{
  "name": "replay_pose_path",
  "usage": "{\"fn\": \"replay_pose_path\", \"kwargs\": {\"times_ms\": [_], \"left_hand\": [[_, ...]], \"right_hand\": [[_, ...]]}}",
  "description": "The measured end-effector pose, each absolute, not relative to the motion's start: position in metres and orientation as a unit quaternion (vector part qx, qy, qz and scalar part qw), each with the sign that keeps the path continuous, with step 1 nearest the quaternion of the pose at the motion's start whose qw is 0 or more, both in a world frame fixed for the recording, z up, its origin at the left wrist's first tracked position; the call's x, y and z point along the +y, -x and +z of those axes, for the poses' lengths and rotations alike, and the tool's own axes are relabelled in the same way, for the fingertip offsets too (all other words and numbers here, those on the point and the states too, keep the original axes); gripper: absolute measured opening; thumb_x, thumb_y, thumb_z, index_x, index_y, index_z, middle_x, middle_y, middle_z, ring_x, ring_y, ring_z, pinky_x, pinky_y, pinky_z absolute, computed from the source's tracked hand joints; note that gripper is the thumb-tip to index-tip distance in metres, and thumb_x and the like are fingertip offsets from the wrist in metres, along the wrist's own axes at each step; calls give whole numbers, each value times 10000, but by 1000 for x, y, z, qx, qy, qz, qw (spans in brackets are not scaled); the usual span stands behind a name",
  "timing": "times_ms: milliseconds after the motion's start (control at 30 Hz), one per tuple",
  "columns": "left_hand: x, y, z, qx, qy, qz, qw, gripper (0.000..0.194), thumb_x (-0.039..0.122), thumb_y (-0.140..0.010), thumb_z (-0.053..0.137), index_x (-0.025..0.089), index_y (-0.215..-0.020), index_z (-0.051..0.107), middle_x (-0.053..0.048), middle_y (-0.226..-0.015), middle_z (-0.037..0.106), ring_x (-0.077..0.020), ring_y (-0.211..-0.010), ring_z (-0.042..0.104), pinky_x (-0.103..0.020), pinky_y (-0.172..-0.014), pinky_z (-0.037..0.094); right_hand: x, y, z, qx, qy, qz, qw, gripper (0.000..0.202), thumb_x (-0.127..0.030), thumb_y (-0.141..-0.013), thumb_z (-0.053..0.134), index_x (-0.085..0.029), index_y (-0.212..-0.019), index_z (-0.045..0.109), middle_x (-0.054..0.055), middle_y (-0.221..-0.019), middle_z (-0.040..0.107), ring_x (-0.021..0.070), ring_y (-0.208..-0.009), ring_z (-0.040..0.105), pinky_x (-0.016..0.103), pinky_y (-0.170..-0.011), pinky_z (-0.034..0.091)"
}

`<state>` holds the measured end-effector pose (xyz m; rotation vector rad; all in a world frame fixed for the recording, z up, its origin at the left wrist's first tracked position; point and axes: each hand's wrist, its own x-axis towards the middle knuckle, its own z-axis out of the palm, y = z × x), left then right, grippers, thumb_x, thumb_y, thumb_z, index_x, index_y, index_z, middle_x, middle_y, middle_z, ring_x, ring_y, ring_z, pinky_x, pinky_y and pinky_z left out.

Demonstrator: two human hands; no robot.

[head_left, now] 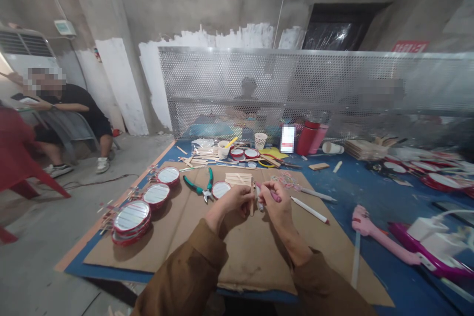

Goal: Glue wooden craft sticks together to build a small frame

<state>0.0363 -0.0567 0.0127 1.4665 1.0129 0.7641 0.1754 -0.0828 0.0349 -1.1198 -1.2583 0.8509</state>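
My left hand point(234, 201) is closed on a thin wooden craft stick point(252, 206), held upright over the cardboard sheet point(266, 264). Close beside it, my right hand point(277, 205) grips a pink marker pen point(274, 196), its tip pointing toward the stick; whether they touch I cannot tell. Behind my left hand lies a row of craft sticks point(237, 177) and a small red-rimmed round piece point(221, 189). Two white pens, one a red-ended marker point(310, 210), lie right of my right hand, near a bunch of small pink bands point(284, 181).
Green-handled pliers point(204, 191) lie open on the cardboard. Red-rimmed round pieces point(132, 217) line its left side. At right are a pink glue gun point(383, 239) and a purple power strip point(425, 254). Cups, a phone point(288, 139) and a red bottle point(308, 138) stand behind. A person sits far left.
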Motion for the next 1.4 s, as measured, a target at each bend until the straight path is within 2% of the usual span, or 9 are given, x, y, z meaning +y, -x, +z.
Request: {"fn": "replay_pose_path", "kwargs": {"times_ms": [333, 600, 833, 1033, 1267, 1400], "left_hand": [[-52, -35, 5, 421, -632, 326, 563, 339, 477, -804, 587, 164, -698, 509, 8, -482, 516, -87, -382, 489, -194, -398, 384], [-54, -36, 8, 426, -626, 320, 570, 318, 442, -812, 589, 172, -672, 494, 10, -463, 511, -84, -382, 488, -187, -406, 376], [-53, -35, 9, 421, -625, 313, 579, 334, 471, -794, 602, 164, -697, 514, 11, -473, 515, -85, -386, 489, -189, -410, 372], [-53, -35, 5, 425, -631, 327, 561, 317, 437, -811, 578, 173, -659, 495, 12, -468, 502, -81, -385, 475, -191, -405, 369], [-52, -34, 6, 419, -631, 310, 574, 307, 446, -816, 574, 174, -694, 503, 14, -471, 514, -84, -384, 487, -186, -401, 378], [-53, -35, 7, 424, -629, 317, 569, 309, 430, -810, 581, 176, -661, 486, 16, -462, 504, -80, -373, 478, -186, -395, 373]], "right_hand": [[-84, -174, 37, -562, 482, 352, 573, 377, -551, -718, 628, -176, -760, 608, 7, -595, 620, 139, -495, 597, 231, -487, 486], [-86, -174, 38, -549, 498, 373, 558, 372, -555, -696, 635, -187, -733, 592, -3, -554, 602, 138, -458, 574, 238, -463, 482], [-84, -174, 35, -562, 494, 359, 557, 425, -606, -702, 618, -186, -761, 604, 14, -597, 623, 155, -506, 599, 259, -511, 508], [-85, -175, 35, -558, 490, 374, 555, 407, -587, -706, 626, -183, -743, 598, 2, -565, 605, 142, -473, 582, 244, -475, 498], [-82, -175, 30, -577, 485, 348, 558, 398, -578, -728, 623, -184, -778, 615, 7, -599, 622, 154, -535, 609, 249, -522, 511], [-84, -175, 33, -565, 487, 372, 552, 378, -561, -712, 631, -185, -745, 605, -6, -560, 603, 141, -484, 586, 238, -488, 493]]}}
